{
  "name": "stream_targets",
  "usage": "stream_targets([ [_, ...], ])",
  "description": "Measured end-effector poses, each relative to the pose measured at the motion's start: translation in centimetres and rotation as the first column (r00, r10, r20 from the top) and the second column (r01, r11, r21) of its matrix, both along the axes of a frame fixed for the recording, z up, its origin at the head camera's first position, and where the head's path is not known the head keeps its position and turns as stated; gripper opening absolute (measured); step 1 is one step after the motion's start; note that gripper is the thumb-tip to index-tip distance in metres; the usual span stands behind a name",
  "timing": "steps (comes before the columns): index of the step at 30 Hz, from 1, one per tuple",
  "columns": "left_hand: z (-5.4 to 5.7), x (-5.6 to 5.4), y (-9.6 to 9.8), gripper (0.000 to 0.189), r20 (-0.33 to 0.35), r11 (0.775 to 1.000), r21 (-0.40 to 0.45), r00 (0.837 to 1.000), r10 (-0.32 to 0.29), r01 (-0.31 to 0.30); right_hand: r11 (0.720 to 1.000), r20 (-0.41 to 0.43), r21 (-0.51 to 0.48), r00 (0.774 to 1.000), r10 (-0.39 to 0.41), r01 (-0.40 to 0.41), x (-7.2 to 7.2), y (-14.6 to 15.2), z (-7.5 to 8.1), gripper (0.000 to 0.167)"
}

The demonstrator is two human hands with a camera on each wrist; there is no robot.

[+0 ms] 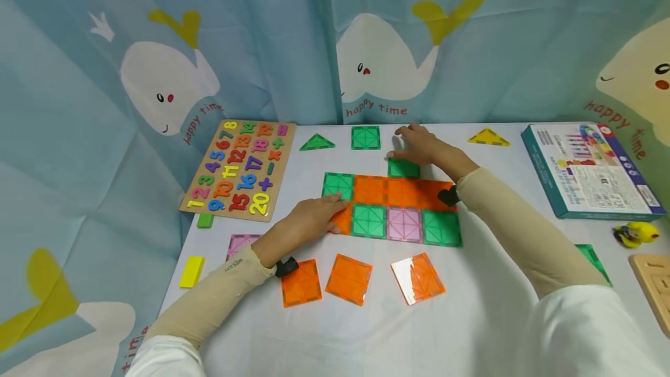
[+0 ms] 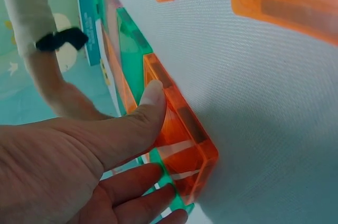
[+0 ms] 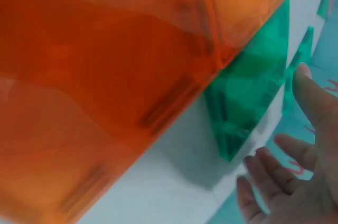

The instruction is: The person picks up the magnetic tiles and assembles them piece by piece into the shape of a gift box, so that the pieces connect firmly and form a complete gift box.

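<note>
Flat translucent magnetic tiles form a two-row block in the middle of the head view: orange tiles (image 1: pixel 370 190), green tiles (image 1: pixel 369 221) and a pink tile (image 1: pixel 404 224). At its left end my left hand (image 1: pixel 309 220) rests on the tiles; in the left wrist view its thumb touches the edge of an orange tile (image 2: pixel 182 134), the fingers extended beyond it. A green square tile (image 1: pixel 403 169) adjoins the block's far side. My right hand (image 1: pixel 421 143) is over that tile, fingers spread and loosely bent; the right wrist view has them apart from the green tile (image 3: pixel 248 86).
Three loose orange tiles (image 1: pixel 349 280) lie nearer me. Behind the block are a green triangle (image 1: pixel 317 142), a green square (image 1: pixel 365 138) and a yellow triangle (image 1: pixel 489 137). A number board (image 1: pixel 238 170) stands left; a box (image 1: pixel 594 170) and yellow duck (image 1: pixel 642 232) sit right.
</note>
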State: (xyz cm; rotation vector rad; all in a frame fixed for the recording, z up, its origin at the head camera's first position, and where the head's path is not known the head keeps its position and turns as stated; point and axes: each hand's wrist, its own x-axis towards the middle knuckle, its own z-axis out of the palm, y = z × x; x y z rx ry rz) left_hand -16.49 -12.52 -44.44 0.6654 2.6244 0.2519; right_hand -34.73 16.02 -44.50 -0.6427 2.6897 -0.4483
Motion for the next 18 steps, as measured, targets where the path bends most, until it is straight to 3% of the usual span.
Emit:
stream_targets([
  [4,-0.1,0.0,0.3,0.071,0.018,1.0,0.014,1.0,-0.004,0.003,0.998,-0.011,-0.062,1.0,0.001,-0.002,-2.1,-1.4,-1.0,0.074],
  [9,-0.2,0.0,0.4,0.071,0.024,1.0,0.004,1.0,-0.012,0.012,0.997,-0.036,-0.068,0.999,-0.033,0.03,-3.0,-3.8,-1.9,0.072],
  [14,-0.2,-0.1,0.2,0.072,0.014,1.0,-0.025,1.0,-0.002,0.002,0.999,-0.034,0.001,0.999,-0.037,0.038,-2.5,-5.3,-1.6,0.067],
  [18,-0.1,-0.1,0.0,0.071,0.01,1.0,-0.026,1.0,0.006,-0.006,1.0,-0.026,0.025,1.0,0.004,-0.003,-1.0,-5.2,-0.9,0.065],
])
